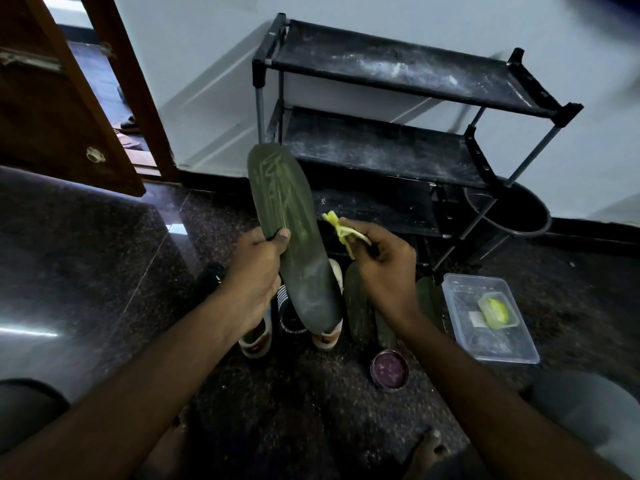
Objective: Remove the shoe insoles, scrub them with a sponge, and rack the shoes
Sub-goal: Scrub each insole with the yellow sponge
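The insole is being held up on end in front of the shoe rack, its toe leaning toward the rack's left post and its dark face showing pale yellowish streaks. The left hand is gripping it at mid-length, thumb pressing across the face and fingers curling behind. The right hand is pinching a ragged yellow sponge just beside the insole's right edge, seemingly not touching it. Judging by the streaks near the toe, the scrubbing is looking part done. To do it well, the left hand should be bracing the back so the insole is not flexing away, while the sponge is working in long overlapping strokes from toe to heel, then over the patch under the thumb after a regrip. The shoes are sitting on the floor in front of the rack, with other insoles lying beside them
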